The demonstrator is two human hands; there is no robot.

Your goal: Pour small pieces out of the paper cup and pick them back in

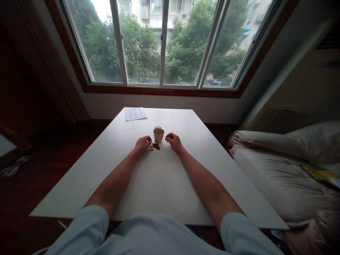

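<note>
A small tan paper cup (158, 135) stands upright on the white table (159, 184). Just in front of it lies a little heap of dark beans (155, 146). My left hand (142, 143) rests on the table to the left of the beans, fingers curled in. My right hand (174, 141) rests to the right of the cup, fingers curled too. Whether either hand holds a bean is too small to see. Both forearms lie stretched across the tabletop.
A printed sheet of paper (135, 113) lies at the table's far left corner. A bed with pale bedding (289, 170) stands close on the right. A wide window (164, 42) fills the wall ahead. Dark floor lies to the left.
</note>
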